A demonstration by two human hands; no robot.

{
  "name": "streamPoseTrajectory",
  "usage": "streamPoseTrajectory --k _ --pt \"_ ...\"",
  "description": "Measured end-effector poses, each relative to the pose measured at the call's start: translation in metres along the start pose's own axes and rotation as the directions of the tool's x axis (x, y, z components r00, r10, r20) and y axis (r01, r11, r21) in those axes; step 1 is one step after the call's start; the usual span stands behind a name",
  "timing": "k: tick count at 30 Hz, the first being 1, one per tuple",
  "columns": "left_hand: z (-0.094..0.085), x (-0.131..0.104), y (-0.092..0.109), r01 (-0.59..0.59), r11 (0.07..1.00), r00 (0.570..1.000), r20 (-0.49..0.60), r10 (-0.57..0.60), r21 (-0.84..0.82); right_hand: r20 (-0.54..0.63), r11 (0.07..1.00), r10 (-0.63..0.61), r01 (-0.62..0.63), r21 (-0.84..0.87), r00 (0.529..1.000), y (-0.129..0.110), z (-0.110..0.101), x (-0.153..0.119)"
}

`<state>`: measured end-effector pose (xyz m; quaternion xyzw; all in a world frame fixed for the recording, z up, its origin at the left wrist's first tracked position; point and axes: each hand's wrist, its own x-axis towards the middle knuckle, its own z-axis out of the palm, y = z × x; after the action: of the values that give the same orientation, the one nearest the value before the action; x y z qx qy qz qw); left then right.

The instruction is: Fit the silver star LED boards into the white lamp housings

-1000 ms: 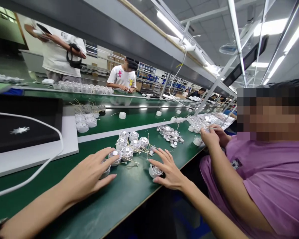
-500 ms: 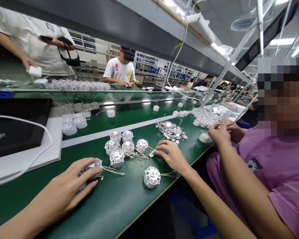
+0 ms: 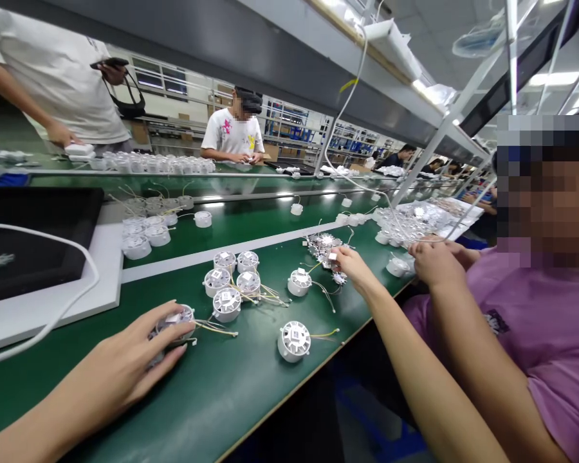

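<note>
On the green surface at the left, my left hand [image 3: 139,347] is wrapped over a round white housing [image 3: 186,315] with wires coming out to the right. My right hand [image 3: 350,263] pinches a small star-shaped plate with a white square [image 3: 332,256], over a pile of silvery plates [image 3: 324,242]. Just left of that hand stands a wired white housing [image 3: 300,282]. Another housing [image 3: 294,341] sits nearer the front edge. Between my hands is a cluster of several wired housings [image 3: 226,304].
A black panel on a white board [image 3: 109,283] lies at the left. Beside me on the right, a person in purple [image 3: 511,334] works near a heap of parts [image 3: 400,225]. More housings [image 3: 145,238] stand behind the pale strip [image 3: 174,267]. Two people stand across the line.
My right hand has moved from the wires of a housing to the pile of plates. That housing now stands further right, apart from the cluster. Belt housings shifted slightly left.
</note>
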<state>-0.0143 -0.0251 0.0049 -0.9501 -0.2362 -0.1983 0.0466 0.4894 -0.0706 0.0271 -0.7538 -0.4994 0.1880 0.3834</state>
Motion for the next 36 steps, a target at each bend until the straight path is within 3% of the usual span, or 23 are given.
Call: streamPoseTrajectory --k 3,7,9,11,14,16,18,21,25,27,30,33,36 --pt "-0.004 -0.004 -0.002 0.039 0.999 0.999 0.001 -0.039 -0.005 0.113 1.0 0.013 -0.013 -0.003 0.994 -0.004 -0.007 -0.003" --pt "-0.006 -0.008 -0.002 0.002 1.0 1.0 0.007 -0.002 -0.024 0.242 0.995 -0.018 0.04 -0.086 0.97 -0.005 -0.031 -0.012" --pt "-0.006 -0.009 0.002 0.047 0.998 0.999 -0.004 -0.047 -0.032 0.236 0.985 -0.033 0.071 -0.156 0.971 -0.005 -0.041 -0.012" --pt "-0.005 -0.008 0.006 0.091 0.995 0.996 -0.017 -0.092 -0.035 0.153 0.967 -0.05 0.087 -0.241 0.987 -0.005 -0.043 -0.009" --pt "-0.006 -0.007 0.011 0.099 0.995 0.995 -0.028 -0.099 0.0 -0.025 0.931 -0.111 0.096 -0.352 0.993 -0.013 -0.028 -0.007" --pt "-0.009 -0.01 0.014 0.105 0.994 0.994 -0.031 -0.104 0.037 -0.06 0.907 -0.193 0.155 -0.391 0.979 -0.024 -0.009 -0.01" --pt "-0.016 -0.014 0.015 0.112 0.991 0.994 -0.005 -0.112 0.068 0.033 0.875 -0.287 0.277 -0.396 0.957 -0.038 0.013 -0.018" --pt "-0.029 -0.016 0.018 0.135 0.98 0.985 0.091 -0.149 0.144 0.299 0.829 -0.349 0.441 -0.343 0.888 -0.054 0.039 -0.034" --pt "-0.035 -0.006 0.021 0.047 0.974 0.974 0.207 -0.094 0.221 0.518 0.815 -0.333 0.517 -0.263 0.788 -0.065 0.047 -0.063" --pt "-0.033 -0.002 0.021 -0.007 0.973 0.974 0.223 -0.046 0.229 0.575 0.813 -0.329 0.535 -0.232 0.749 -0.067 0.045 -0.084" --pt "-0.029 -0.004 0.025 0.006 0.975 0.975 0.215 -0.055 0.224 0.622 0.803 -0.313 0.55 -0.23 0.717 -0.069 0.047 -0.121" --pt "-0.031 -0.004 0.038 -0.022 0.983 0.967 0.253 -0.025 0.181 0.585 0.76 -0.376 0.6 -0.248 0.718 -0.068 0.059 -0.15" --pt "-0.035 0.01 0.057 -0.084 0.989 0.938 0.344 0.038 0.119 0.538 0.724 -0.453 0.646 -0.245 0.711 -0.069 0.07 -0.162"
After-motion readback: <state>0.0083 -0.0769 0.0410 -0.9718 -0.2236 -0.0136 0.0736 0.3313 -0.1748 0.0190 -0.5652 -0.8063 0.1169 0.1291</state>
